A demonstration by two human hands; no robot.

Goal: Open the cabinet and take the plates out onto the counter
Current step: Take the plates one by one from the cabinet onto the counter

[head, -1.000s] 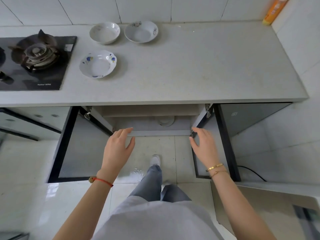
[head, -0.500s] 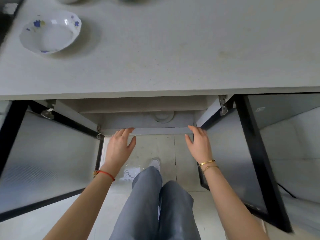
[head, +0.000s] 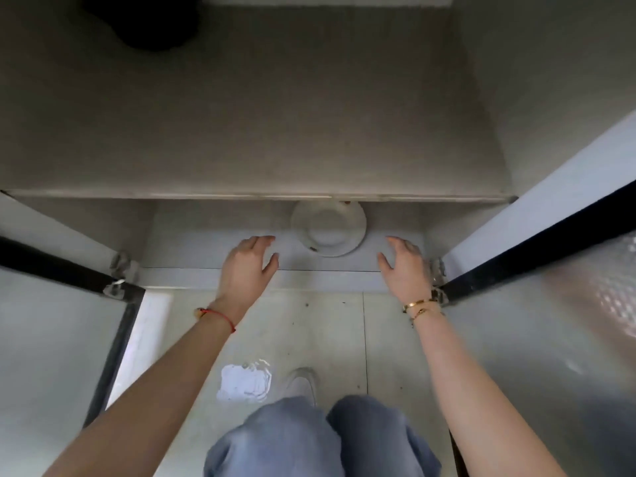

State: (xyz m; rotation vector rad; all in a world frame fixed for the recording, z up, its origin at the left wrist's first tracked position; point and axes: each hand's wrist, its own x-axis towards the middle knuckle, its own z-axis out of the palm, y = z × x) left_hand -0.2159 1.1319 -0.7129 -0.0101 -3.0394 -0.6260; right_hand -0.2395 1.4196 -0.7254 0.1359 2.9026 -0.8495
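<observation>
The cabinet under the counter stands open, both frosted-glass doors swung out. A white plate [head: 328, 232] rests on the cabinet floor [head: 206, 246], its far edge hidden under the shelf [head: 241, 196] above it. My left hand [head: 246, 266] hovers over the cabinet's front edge, left of the plate, fingers spread and empty. My right hand [head: 404, 268] is to the plate's right, also spread and empty. Neither hand touches the plate.
The left door [head: 58, 339] and the right door [head: 550, 304] flank my arms, hinges at the cabinet's front corners. The shelf's top fills the upper view, with a dark object [head: 144, 22] at its far left. My knees [head: 309, 438] are over the tiled floor.
The view has dropped below the counter, so the counter and bowls are out of sight. Both hands have reached forward to the cabinet floor, on either side of the plate.
</observation>
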